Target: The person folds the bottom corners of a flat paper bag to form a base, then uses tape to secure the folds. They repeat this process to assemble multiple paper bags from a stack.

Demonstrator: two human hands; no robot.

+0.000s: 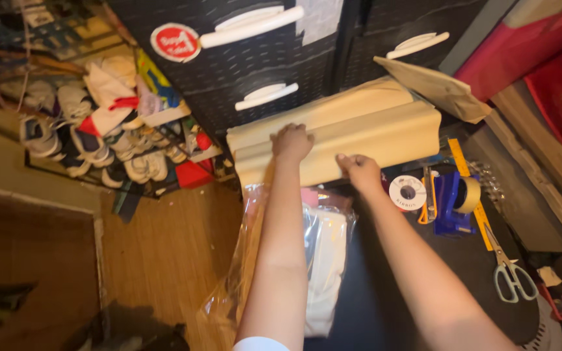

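A thick roll of tan kraft paper [372,130] lies across the far edge of a black table [417,273]. My left hand [292,142] rests on top of the roll near its left end, fingers curled over it. My right hand [359,170] grips the roll's lower front edge near the middle. Under my left forearm lies a clear plastic bag [323,260] with white folded fabric inside, hanging partly off the table's left edge.
Black plastic drawers with white handles [255,25] stand behind the roll. On the table to the right are a white ribbon spool [407,192], a blue tape dispenser [453,201], a yellow ruler [469,188] and scissors [508,273]. Shoes on a rack [92,143] stand to the left above a wooden floor.
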